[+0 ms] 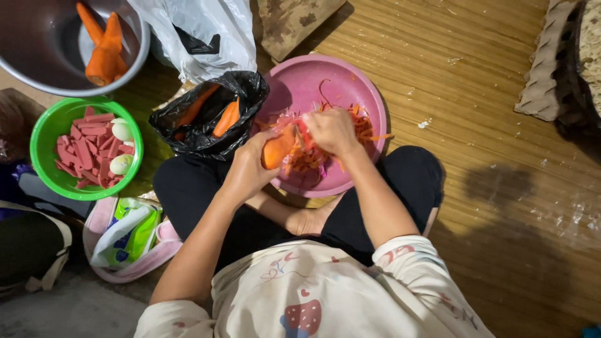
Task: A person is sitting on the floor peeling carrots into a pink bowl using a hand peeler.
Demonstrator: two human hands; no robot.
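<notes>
**Q:** Woven straw matting covers the floor where a person sits cross-legged. What are the hands doing?

**A:** The left hand (250, 166) has its fingers wrapped around a carrot (277, 149). The right hand (332, 131) is closed on a small red peeler (305, 133), pressed against the carrot's top.

**Q:** What lies beneath the fingers?

**A:** A pink plate (350, 81) with a heap of orange carrot shavings (363, 125) sits directly under both hands.

**Q:** And farther out?

**A:** Just beyond the left fingers is a black plastic bag (197, 134) with more carrots. Further left, a green bowl (44, 134) holds pink strips and two pale eggs. Past it, a metal bowl (37, 50) holds peeled carrots.
</notes>
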